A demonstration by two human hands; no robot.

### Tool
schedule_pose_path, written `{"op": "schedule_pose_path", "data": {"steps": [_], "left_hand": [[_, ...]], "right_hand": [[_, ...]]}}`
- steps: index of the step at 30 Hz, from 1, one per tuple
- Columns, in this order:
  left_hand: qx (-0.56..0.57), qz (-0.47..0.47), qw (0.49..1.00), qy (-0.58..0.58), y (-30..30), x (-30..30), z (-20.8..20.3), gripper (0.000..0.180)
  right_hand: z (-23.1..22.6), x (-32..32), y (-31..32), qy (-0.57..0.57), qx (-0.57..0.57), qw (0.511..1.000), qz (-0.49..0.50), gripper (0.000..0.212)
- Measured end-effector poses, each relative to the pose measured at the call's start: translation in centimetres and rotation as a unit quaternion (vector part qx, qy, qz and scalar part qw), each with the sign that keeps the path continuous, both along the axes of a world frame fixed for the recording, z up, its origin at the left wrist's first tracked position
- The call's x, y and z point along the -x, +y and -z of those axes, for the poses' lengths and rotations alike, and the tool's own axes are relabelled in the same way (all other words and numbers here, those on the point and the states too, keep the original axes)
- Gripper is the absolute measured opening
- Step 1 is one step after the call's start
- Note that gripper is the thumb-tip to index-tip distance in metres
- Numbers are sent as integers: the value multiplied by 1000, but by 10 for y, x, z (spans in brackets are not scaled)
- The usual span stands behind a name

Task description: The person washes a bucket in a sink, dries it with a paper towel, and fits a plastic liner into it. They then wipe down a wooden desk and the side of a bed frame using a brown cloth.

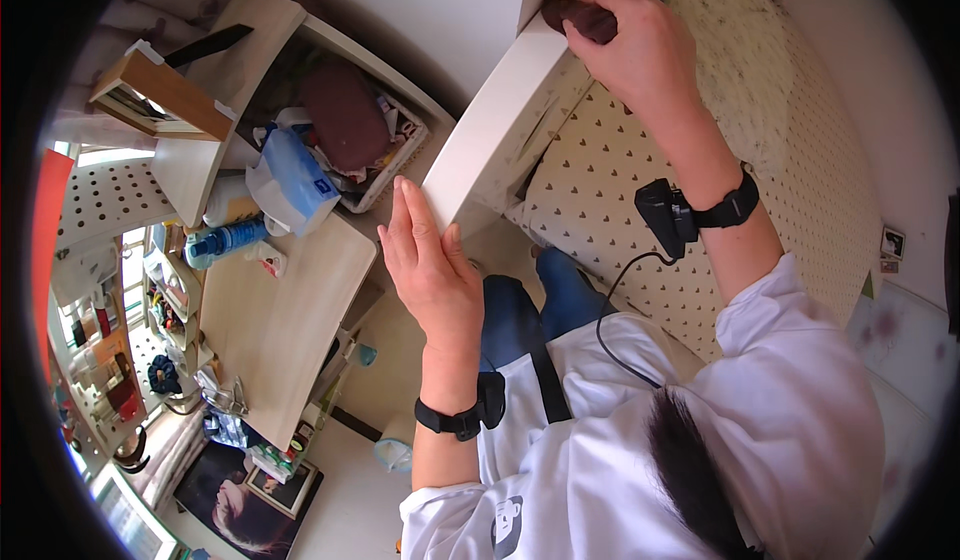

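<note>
Gripping a dark brown cloth (588, 21) in the right hand (645, 55), bunched between thumb and curled fingers. Poking out past thumb and fingertips on the left, toward the wall-side edge of the white bed board (500, 125). Sitting on the board's top edge, up toward its far end. Can't tell how much is tucked under the palm.

Holding the left hand (430, 270) nearly flat, back up, with fingers straight and close together, thumb slightly apart. Placed at the board's near end, well apart from the cloth, gripping nothing visible. Can't tell if pressed on the board or just beside it.

Right of the board: bed (600, 160) in heart-print cover, with pale pillow (730, 60) near the far end. Left of it: wooden bench (290, 310), with rounded corner near the left fingers. By the bench's window-side edge: blue bottle (228, 242), then blue-and-white packet (298, 190). Just beyond: pale basket (408, 150) with maroon pouch (345, 115). Wearing black straps (730, 205) on both wrists.
</note>
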State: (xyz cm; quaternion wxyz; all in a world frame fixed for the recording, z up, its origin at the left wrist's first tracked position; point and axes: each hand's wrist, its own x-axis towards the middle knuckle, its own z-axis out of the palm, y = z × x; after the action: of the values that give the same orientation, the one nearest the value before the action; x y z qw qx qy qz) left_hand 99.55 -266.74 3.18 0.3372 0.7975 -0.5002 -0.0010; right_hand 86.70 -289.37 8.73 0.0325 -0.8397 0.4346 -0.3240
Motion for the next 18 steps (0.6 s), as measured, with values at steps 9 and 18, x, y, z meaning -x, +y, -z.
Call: {"op": "schedule_pose_path", "data": {"steps": [9,18], "left_hand": [[-33,79,996,17,12,-20,-5,54],[21,137,987,80,20,-43,4,59]], "right_hand": [[3,-20,56,6,-46,999,-19,15],[8,-55,134,8,-106,991,-84,12]]}}
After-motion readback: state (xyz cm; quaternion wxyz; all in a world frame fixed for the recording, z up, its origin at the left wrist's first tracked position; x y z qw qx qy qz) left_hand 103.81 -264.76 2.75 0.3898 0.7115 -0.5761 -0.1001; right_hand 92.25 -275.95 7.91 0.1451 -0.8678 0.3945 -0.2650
